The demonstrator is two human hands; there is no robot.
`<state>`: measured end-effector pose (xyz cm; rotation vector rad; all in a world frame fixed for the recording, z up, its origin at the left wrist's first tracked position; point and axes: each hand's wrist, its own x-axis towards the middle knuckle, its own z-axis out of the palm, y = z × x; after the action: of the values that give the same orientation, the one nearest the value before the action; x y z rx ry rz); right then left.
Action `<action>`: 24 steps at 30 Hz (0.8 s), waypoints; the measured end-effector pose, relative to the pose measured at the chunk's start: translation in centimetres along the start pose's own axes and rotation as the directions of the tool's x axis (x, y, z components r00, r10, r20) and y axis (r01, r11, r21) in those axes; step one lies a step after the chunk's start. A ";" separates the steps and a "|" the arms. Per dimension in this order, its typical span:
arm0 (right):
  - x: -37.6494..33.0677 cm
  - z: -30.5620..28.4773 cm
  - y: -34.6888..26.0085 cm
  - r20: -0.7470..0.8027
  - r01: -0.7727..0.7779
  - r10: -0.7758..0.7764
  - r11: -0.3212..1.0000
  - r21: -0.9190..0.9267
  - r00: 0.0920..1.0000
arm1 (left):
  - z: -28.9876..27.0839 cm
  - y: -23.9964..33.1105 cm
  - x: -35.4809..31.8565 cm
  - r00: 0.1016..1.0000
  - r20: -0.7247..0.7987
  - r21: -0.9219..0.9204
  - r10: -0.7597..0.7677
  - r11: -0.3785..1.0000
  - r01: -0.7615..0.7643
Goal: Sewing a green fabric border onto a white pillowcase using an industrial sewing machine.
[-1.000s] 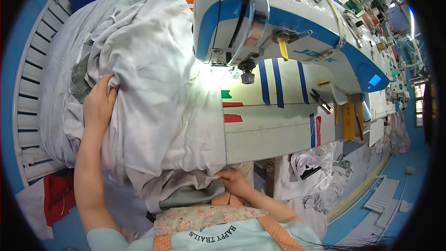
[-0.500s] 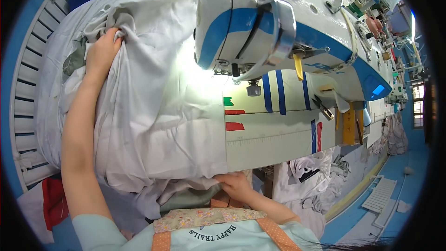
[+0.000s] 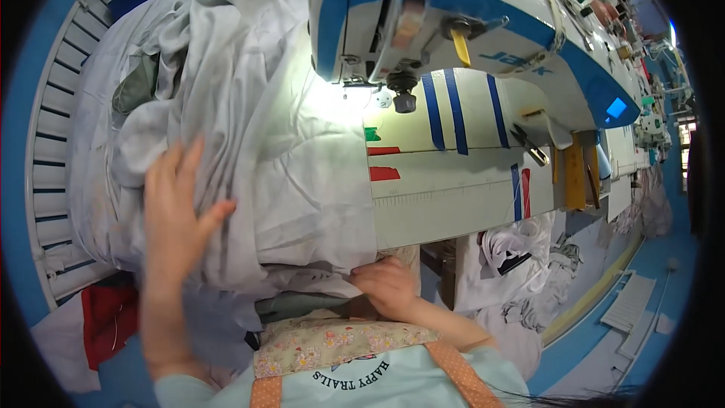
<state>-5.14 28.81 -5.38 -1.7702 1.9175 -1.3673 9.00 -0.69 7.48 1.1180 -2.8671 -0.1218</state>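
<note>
A large white cloth lies bunched in folds over the left of the sewing table, with one flatter part running under the lit needle area of the sewing machine. Over the folds, my left hand is open, its fingers spread and slightly blurred; nothing shows in its grasp. At the table's front edge, my right hand is closed on the near edge of the white cloth, fingertips partly hidden. A grey-green piece of fabric pokes out among the folds at far left.
Thread snips lie right of the machine's needle area. Blue tape strips and red tape mark the table. A white slatted rack borders the left. Red cloth hangs at lower left. White fabric is piled below the table.
My left hand has let go of the bunched cloth at the far left and come nearer, fingers now spread. My right hand stays at the cloth's near edge. The whole view has shifted slightly.
</note>
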 end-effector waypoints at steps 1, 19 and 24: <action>-0.1 -0.1 -0.1 -0.002 -0.001 0.001 1.000 0.001 1.000 | 1.7 -0.1 -1.6 0.998 0.009 -0.068 -0.055 0.996 0.055; 6.7 -2.9 -1.4 0.035 0.126 -0.124 0.989 -0.073 0.992 | 7.3 -5.3 9.6 0.939 -0.332 -0.092 0.085 0.988 -0.122; 9.0 -3.7 -0.7 0.104 0.087 -0.076 0.991 -0.101 0.992 | 7.6 -6.0 13.3 0.913 -0.390 -0.066 0.122 0.985 -0.159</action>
<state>-9.58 22.90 1.01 -1.9467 1.9167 -1.1981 2.62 -13.68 -0.33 0.8069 -2.5460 -0.0269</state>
